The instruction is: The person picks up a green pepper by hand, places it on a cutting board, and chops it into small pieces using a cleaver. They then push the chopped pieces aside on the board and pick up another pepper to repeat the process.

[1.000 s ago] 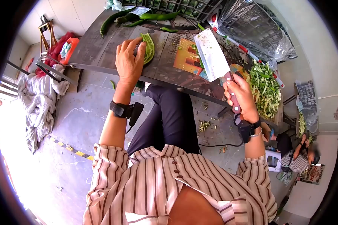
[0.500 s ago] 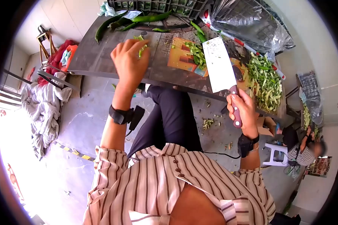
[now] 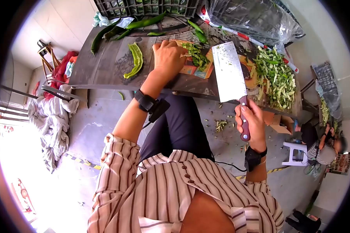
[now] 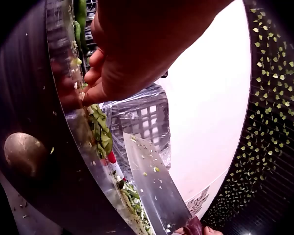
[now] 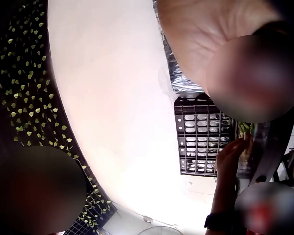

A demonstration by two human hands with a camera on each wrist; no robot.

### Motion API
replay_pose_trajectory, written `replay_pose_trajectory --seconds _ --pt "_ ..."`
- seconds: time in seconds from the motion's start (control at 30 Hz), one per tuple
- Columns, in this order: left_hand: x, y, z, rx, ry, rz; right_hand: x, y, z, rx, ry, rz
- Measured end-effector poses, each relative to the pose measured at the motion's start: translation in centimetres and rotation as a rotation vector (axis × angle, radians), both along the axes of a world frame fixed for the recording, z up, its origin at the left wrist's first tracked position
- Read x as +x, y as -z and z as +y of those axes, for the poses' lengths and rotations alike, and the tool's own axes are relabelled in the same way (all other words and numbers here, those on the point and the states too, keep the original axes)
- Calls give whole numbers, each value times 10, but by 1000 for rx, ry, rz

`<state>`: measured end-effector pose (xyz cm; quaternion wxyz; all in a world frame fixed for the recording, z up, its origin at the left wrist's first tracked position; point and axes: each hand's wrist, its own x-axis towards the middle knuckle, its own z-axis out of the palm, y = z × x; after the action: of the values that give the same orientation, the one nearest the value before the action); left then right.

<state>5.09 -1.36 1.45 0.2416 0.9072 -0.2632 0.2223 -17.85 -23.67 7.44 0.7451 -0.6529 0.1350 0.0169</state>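
My right hand (image 3: 252,120) grips the dark red wooden handle of a cleaver (image 3: 229,72), its broad blade raised, pointing away from me and flecked with green bits. My left hand (image 3: 168,58) reaches down onto the table, its fingertips right beside a small pile of chopped green pepper (image 3: 198,58) on an orange printed patch. In the left wrist view the fingers (image 4: 93,76) touch down close to the cut pieces (image 4: 102,129). A split pepper half (image 3: 135,60), pale inside, lies to the left of that hand.
Whole green peppers (image 3: 146,22) lie at the back left, before a black crate (image 3: 144,8). A large heap of chopped pepper (image 3: 276,79) covers the table's right end. Behind it are a red-and-white pole (image 3: 256,42) and a plastic-wrapped crate (image 3: 252,19). Another person (image 3: 322,149) sits far right.
My left hand has left the pepper half and moved right to the small chopped pile. The cleaver has shifted slightly right and toward me, still in my right hand.
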Motion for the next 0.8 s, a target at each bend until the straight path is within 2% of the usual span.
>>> replay_pose_trajectory --seconds 0.2,0.37,0.4,0.53,0.7,0.8 --pt "4 1 4 -5 -6 13 -4 11 -2 55 9 -9" --pt "-18 -5 35 -87 -59 -100 -5 15 -2 123 34 -5" --pt "-27 -9 43 -104 -89 -165 -6 16 -2 128 33 -2" --pt "-82 -24 83 -98 -151 -149 -3 20 -2 127 24 5" --pt "-137 -4 148 63 -194 -18 1 20 0 126 21 -23" --pt "-143 -6 161 54 -368 -45 7 20 4 137 15 -35"
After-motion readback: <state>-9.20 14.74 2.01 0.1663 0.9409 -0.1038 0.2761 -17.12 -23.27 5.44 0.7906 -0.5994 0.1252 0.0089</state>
